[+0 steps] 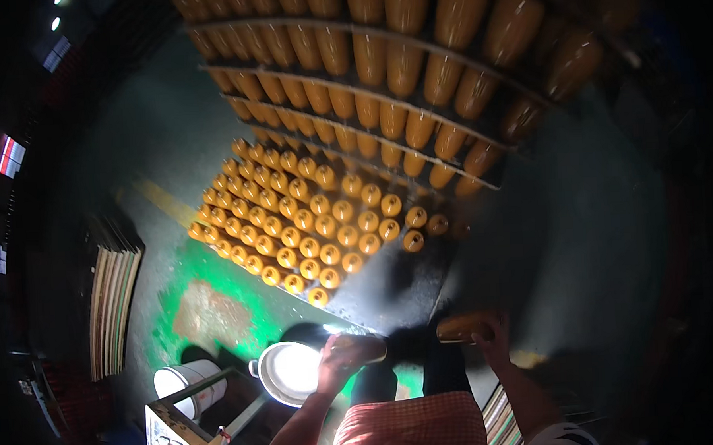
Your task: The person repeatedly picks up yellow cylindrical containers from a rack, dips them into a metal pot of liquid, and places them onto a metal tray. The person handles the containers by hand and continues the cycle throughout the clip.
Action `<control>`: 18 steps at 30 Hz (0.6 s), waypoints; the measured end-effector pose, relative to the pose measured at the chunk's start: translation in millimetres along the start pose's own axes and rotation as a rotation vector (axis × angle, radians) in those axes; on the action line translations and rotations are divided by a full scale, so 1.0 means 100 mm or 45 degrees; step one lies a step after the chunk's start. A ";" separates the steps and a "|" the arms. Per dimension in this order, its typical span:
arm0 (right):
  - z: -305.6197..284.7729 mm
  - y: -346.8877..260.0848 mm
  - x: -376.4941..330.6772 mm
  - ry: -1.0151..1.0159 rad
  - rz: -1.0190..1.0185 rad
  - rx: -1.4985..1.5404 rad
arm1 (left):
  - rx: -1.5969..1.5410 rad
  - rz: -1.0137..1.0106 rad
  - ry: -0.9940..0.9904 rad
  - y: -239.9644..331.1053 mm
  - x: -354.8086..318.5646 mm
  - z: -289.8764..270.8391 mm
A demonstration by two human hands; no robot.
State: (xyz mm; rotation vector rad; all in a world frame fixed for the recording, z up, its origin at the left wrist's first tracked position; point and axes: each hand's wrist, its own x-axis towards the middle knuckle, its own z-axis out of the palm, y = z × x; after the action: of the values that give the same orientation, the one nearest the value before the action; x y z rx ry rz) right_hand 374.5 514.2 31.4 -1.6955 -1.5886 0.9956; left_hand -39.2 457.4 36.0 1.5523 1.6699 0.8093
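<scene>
Dim workshop floor [209, 125], centre frame; each hand, left hand [343, 360] and right hand [493, 333], grips an orange bottle-shaped piece [463, 327]; probably glossy, slippery, fragile; hold mid-body.

Bare floor [588, 236] lies open at your two o'clock; packed orange bottles [309, 224] block eleven, racks [366, 87] block twelve.

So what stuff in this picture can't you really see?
- Left hand and its orange bottle: blurred by motion, head view.
- Right hand on another orange bottle: fingers too dark.
- Rack top: cut by the edge.
- White bowl: glare hides its inside.
</scene>
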 end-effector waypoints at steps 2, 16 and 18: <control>-0.10 -0.41 -0.35 0.116 -0.088 -0.005 | -0.109 0.053 0.038 0.41 -0.22 -0.45; 0.51 -2.18 -1.22 -0.167 0.178 1.323 | -0.834 -0.208 0.830 0.85 -2.58 -1.40; 0.63 -2.45 -1.35 -0.324 0.272 1.458 | -1.180 -0.194 0.938 1.03 -2.74 -1.43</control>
State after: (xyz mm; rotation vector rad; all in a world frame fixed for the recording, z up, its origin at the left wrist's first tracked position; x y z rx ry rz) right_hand 189.6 400.5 218.8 -0.9284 -0.6459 1.8030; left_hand -93.0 196.0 223.1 0.4847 1.4570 1.8712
